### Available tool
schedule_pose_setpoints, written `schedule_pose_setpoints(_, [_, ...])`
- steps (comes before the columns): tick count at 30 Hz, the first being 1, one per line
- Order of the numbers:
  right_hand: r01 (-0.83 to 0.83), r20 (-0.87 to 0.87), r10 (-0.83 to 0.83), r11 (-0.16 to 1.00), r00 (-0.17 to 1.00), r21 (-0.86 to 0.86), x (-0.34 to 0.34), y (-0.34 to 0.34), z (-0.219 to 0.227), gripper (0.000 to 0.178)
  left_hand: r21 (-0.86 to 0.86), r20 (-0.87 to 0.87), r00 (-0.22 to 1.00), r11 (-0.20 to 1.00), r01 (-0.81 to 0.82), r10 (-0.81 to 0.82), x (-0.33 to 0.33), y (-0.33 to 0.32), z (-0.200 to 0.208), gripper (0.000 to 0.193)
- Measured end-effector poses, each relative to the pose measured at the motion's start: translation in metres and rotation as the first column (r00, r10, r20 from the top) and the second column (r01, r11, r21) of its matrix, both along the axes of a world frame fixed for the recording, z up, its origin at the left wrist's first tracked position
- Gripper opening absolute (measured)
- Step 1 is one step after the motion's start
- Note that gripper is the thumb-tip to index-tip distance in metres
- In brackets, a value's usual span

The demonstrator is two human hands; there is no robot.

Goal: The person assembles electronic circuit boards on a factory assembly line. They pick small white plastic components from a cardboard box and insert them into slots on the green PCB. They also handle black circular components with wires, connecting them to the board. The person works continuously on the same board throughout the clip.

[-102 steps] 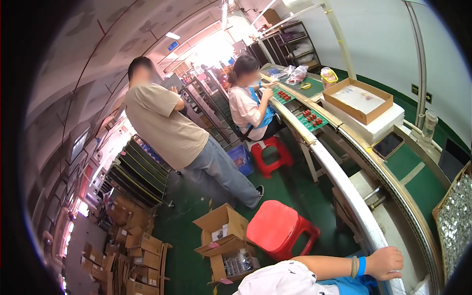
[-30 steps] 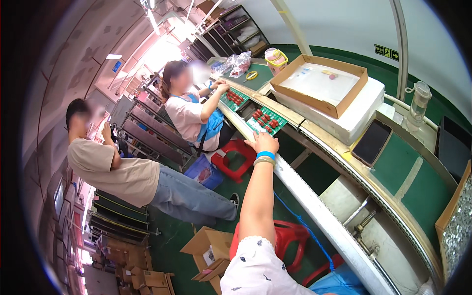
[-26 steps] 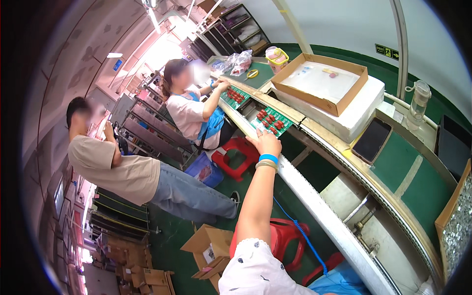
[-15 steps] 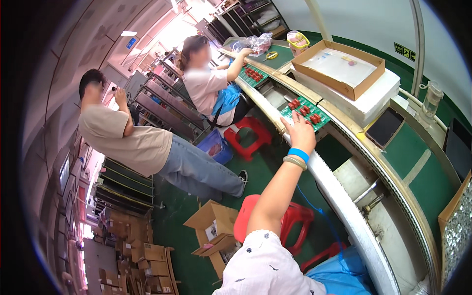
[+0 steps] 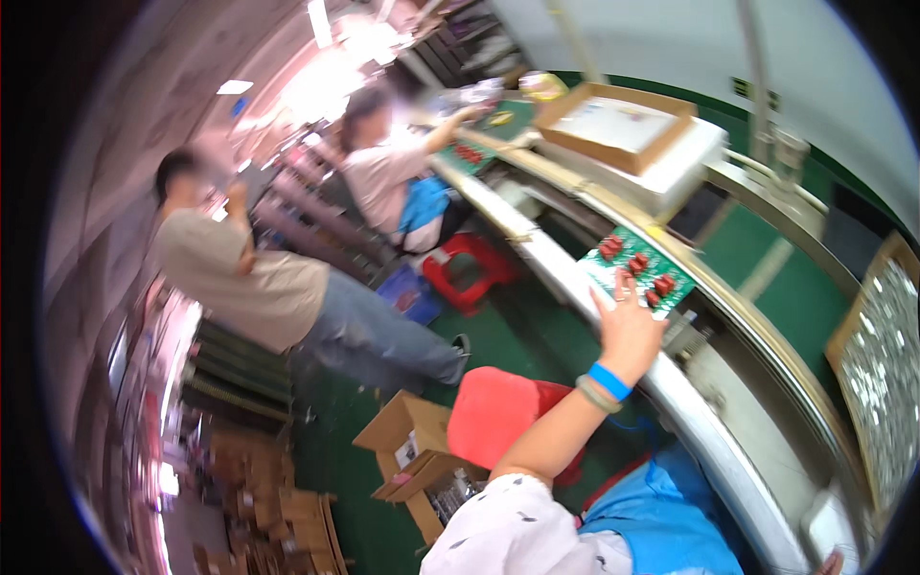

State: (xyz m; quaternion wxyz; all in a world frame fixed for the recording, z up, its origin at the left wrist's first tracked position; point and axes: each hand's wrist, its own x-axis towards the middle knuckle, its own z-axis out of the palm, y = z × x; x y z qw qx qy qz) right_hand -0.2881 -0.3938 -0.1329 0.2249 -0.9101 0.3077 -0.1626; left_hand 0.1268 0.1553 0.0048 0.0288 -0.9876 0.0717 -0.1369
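My left hand, with a blue band and a bangle at the wrist, lies on the near part of a green circuit board. Its fingers are stretched and apart among the red components standing on the board, part of which they cover. The board rests across the rails of a conveyor line. At the lower right edge only a sliver of my right hand shows, beside a blurred white object; its fingers are mostly cut off.
Farther along the line a seated co-worker reaches over another board. A standing person is at left. Red stools and an open carton stand on the floor. A shallow cardboard tray and a box of shiny parts lie rightward.
My left hand and the circuit board under it have come nearer along the line. The view has shifted, and a bit of my right hand now shows at the lower right.
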Motion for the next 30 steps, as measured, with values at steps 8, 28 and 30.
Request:
schedule_pose_setpoints(8, [0.180, 0.070, -0.185, 0.981, 0.980, 0.076, 0.055, 0.083, 0.084, 0.024, -0.137, -0.008, 0.934, 0.926, 0.352, -0.357, -0.095, -0.080, 0.006, 0.062])
schedule_pose_setpoints(28, [-0.094, 0.458, 0.186, 0.972, 0.869, -0.218, 0.154, 0.093, 0.173, 0.012, -0.291, -0.119, 0.294, 0.316, 0.903, -0.948, -0.209, -0.240, 0.011, 0.084])
schedule_pose_setpoints(30, [-0.133, 0.412, 0.248, 0.949, 0.877, -0.287, 0.188, 0.083, 0.175, 0.011, -0.244, -0.146, 0.292, 0.321, 0.915, -0.945, -0.205, -0.247, 0.025, 0.073])
